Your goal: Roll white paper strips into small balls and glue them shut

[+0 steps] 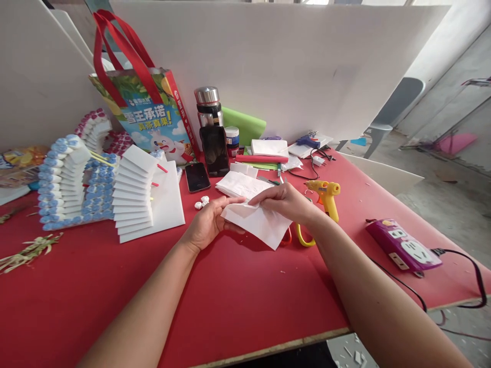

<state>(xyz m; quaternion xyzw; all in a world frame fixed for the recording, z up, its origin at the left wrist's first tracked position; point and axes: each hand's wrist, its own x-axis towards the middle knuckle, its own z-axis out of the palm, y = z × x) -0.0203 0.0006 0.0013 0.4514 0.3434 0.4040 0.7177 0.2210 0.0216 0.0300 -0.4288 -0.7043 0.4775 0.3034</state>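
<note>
A white sheet of paper [264, 225] is held above the red table, its upper edge bent between both hands. My left hand [209, 221] grips the sheet's left end, thumb on top and fingers beneath. My right hand [282, 199] pinches the upper edge with its fingertips. Just behind the sheet lies a stack of thin white papers [241, 184]. Small white rolled pieces [201, 202] sit to the left, close to my left hand. Scissors with red and yellow handles [306, 239] are partly hidden under the sheet and my right hand.
A yellow glue gun [325, 194] and a purple power strip [406, 246] with cables are on the right. White stepped panels [134, 199] and a blue-and-white rolled piece [63, 179] stand left. Behind are two phones [197, 177], a steel flask [207, 105] and a bag [153, 115].
</note>
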